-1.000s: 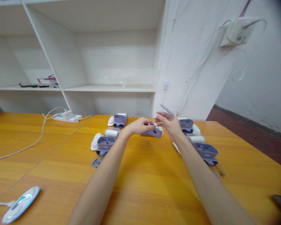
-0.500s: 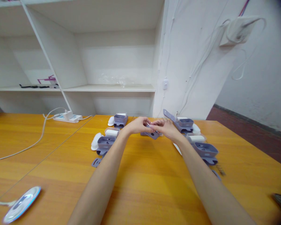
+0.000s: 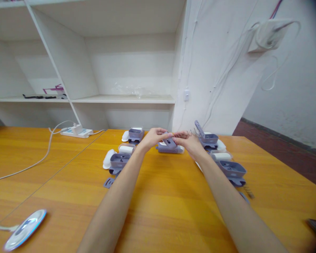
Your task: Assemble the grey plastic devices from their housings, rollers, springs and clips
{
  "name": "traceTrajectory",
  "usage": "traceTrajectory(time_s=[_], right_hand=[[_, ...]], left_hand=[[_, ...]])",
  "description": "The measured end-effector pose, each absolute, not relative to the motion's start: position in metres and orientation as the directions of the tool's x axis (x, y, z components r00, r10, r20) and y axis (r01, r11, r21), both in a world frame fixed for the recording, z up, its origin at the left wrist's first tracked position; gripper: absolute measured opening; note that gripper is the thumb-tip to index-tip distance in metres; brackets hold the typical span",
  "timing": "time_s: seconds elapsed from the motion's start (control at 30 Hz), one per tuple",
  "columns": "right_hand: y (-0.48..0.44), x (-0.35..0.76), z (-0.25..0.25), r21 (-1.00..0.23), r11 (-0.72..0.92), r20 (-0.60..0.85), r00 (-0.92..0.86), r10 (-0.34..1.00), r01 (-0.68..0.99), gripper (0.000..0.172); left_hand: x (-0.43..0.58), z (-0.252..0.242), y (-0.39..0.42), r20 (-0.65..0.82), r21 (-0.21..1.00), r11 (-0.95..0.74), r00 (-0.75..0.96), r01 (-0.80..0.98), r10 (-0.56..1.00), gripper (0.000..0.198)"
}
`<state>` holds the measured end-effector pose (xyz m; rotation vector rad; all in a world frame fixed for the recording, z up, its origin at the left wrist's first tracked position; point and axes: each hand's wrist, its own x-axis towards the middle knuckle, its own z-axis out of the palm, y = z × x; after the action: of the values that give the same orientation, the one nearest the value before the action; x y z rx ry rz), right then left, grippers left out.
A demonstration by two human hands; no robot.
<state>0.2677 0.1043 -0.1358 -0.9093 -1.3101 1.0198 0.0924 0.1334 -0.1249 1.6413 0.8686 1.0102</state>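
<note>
Two pinches meet near the far edge of open tabletop (image 3: pixel 160 200): left hand (image 3: pixel 154 138) on grey part (image 3: pixel 169 143), right hand (image 3: pixel 191 144) on spring (image 3: pixel 190 133).

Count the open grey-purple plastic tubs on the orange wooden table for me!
4: two on the left, the far-left tub and near-left tub; two on the right, the far-right tub and near-right tub. The bare left hand or right hand could hide more.

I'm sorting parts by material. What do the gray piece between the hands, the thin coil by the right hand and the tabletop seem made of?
Gray piece: probably matte molded plastic, from its even, dull color. Coil: likely thin metal wire, judging by its open loops, though blur hides the finish. Tabletop: satin wood or laminate, with streaked grain and soft sheen; either fits.
</note>
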Motion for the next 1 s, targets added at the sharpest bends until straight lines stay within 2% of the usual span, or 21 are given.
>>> traceTrajectory(time_s=[0.17,0.37,0.67,1.0], right_hand=[[0.103,0.256,-0.136,-0.946,0.293,0.292,0.027,0.956,-0.138,0.026],[0.102,0.252,-0.133,-0.937,0.307,0.299,0.074,0.951,-0.165,0.026],[0.098,0.248,-0.128,-0.926,0.368,0.351,0.169,0.921,-0.085,0.029],[0.105,0.249,-0.134,-0.905,0.425,0.425,0.122,0.897,0.023,0.029]], left_hand=[[0.107,-0.128,0.134,0.183,0.955,-0.102,0.282,-0.277,0.942,0.045],[0.121,-0.135,0.138,-0.008,0.827,0.106,0.176,-0.552,0.984,0.04],[0.129,-0.129,0.13,-0.041,0.703,0.257,0.322,-0.664,0.946,0.031],[0.127,-0.128,0.131,-0.083,0.724,0.247,0.274,-0.644,0.958,0.028]])
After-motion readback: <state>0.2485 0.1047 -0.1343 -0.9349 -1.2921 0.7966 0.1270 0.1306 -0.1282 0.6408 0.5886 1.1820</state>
